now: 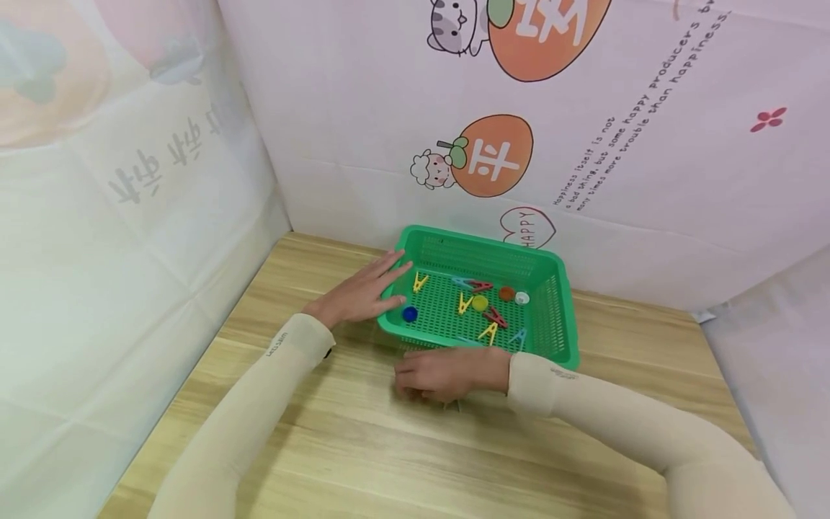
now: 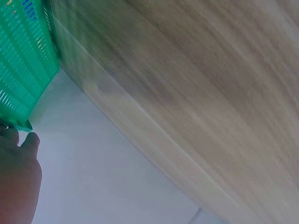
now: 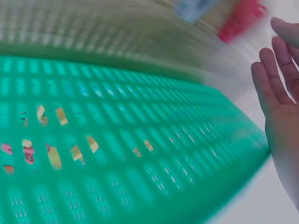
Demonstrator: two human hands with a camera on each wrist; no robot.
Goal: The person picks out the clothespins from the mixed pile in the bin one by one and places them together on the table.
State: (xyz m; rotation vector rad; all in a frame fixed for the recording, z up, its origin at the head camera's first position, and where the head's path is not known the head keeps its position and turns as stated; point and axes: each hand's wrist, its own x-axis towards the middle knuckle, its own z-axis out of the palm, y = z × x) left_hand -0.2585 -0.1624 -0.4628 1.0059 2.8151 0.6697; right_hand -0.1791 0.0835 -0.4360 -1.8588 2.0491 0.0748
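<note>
A green plastic basket (image 1: pixel 565 317) stands on the wooden table against the back wall. My left hand (image 1: pixel 363 292) rests at its left rim, fingers extended over the edge. Just outside the front wall, my right hand (image 1: pixel 447 373) is low over the table, palm turned down. The right wrist view shows its fingers loosely bent with nothing between them. Near those fingertips lie a red clothespin (image 3: pixel 240 21) and a blue clothespin (image 3: pixel 194 8), both blurred. In the head view, thin clothespin legs (image 1: pixel 452 406) poke out from under the right hand, which hides the rest.
Inside the basket are several yellow, red and blue clothespins, among them a yellow clothespin (image 1: pixel 420 282) and a red clothespin (image 1: pixel 496 317). Small round pieces lie there too: blue (image 1: pixel 410 313), yellow (image 1: pixel 480 303), orange (image 1: pixel 507 293) and clear (image 1: pixel 521 298). Printed cloth walls (image 1: pixel 363 130) enclose the table.
</note>
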